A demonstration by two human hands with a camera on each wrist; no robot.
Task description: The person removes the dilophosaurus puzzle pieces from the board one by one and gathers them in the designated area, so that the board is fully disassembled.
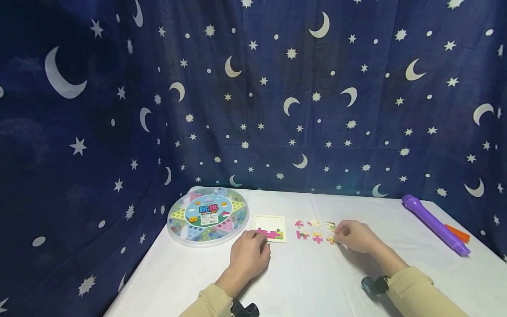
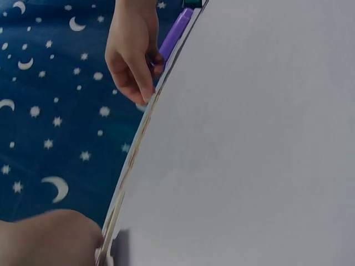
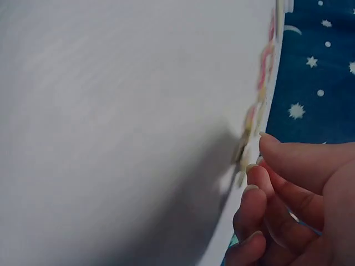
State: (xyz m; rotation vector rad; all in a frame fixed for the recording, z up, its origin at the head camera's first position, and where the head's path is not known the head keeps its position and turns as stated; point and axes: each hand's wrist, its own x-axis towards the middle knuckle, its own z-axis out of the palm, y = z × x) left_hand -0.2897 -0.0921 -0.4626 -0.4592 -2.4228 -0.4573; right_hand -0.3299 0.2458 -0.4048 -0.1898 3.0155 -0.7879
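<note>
My left hand (image 1: 248, 253) rests at the lower left corner of a small cream puzzle tray (image 1: 285, 224), its fingertips on the edge. A strip of joined pink and green pieces (image 1: 273, 234) fills the tray's lower part. Right of it, several loose jigsaw pieces (image 1: 317, 237) lie in two rows. My right hand (image 1: 356, 235) reaches over the right end of these rows, fingertips close beside the upper right piece (image 1: 330, 225). In the right wrist view its thumb (image 3: 283, 152) and bent fingers stand a little apart, with the pieces low on the table beyond them.
A round Chinese checkers box (image 1: 207, 215) lies left of the tray. At the right side of the white table (image 1: 301, 281) are a purple marker-shaped stick (image 1: 435, 225) and an orange object (image 1: 457, 233). A dark blue star-and-moon curtain (image 1: 269, 123) hangs behind and at the left.
</note>
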